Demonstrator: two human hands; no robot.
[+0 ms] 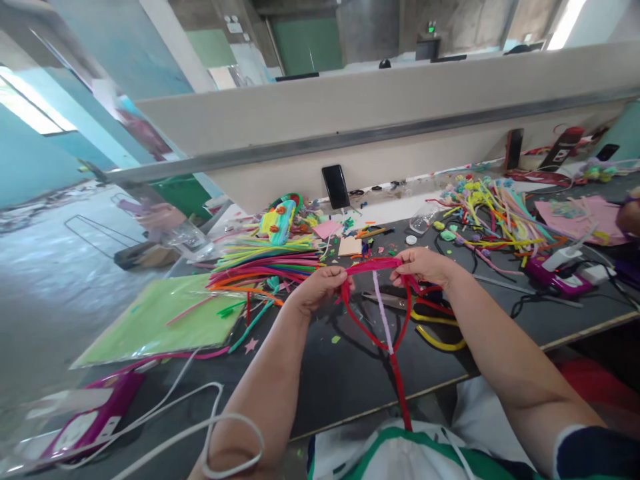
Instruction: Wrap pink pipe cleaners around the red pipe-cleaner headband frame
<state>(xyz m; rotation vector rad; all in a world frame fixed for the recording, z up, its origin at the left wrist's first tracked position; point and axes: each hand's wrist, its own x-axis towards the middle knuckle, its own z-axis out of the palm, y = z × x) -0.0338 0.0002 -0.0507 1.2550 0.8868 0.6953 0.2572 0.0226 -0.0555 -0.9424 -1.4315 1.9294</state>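
Observation:
Between my two hands stretches a pink-red ribbon (374, 265), pulled nearly level above the dark table. My left hand (327, 285) pinches its left end, and my right hand (417, 267) pinches the right end. Below hangs a loop of red pipe cleaners (363, 327) with a lilac pipe cleaner (383, 310) up its middle. They join in a red stem (400, 390) that points down toward my body. Scissors with yellow handles (437, 323) lie behind the loop near my right wrist, partly covered.
Bundled colourful pipe cleaners (265, 263) lie left, beside a green sheet in plastic (165, 313). A phone (335, 187) leans on the partition. Purple power strips (560, 275) and white cables (200, 427) lie at both sides. More pipe cleaners (495, 220) are heaped right; someone's hand (629, 217) shows beyond.

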